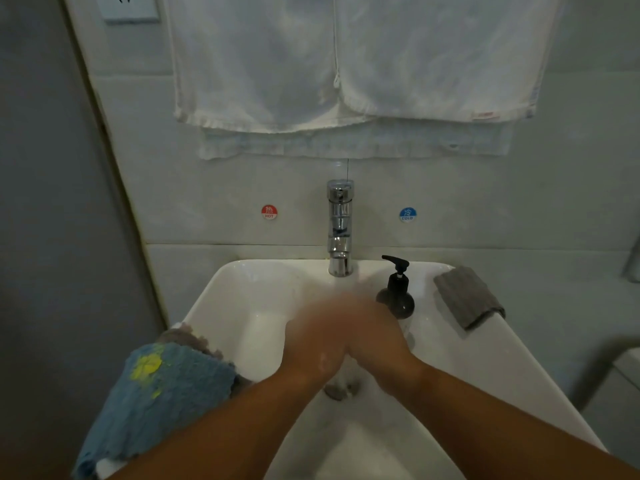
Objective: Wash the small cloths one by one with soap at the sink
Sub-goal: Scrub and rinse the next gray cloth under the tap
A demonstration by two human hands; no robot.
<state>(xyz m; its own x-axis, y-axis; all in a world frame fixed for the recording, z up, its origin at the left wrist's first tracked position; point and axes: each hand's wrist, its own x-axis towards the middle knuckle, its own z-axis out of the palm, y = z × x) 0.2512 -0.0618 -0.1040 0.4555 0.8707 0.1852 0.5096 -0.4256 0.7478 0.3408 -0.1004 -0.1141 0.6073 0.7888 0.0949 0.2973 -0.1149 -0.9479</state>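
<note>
White sink (221, 306), blurry hands in the middle.
Cannot tell what left hand (311, 348) and right hand (377, 337) hold; blue cloth (166, 396) and grey cloth (467, 296) probably unwashed.

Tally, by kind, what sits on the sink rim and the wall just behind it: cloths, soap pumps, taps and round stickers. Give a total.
Cloths: 3 (blue cloth, grey-brown cloth under it, grey cloth)
Soap pump: 1
Tap: 1
Round stickers: 2 (red sticker, blue sticker)
Total: 7
</note>
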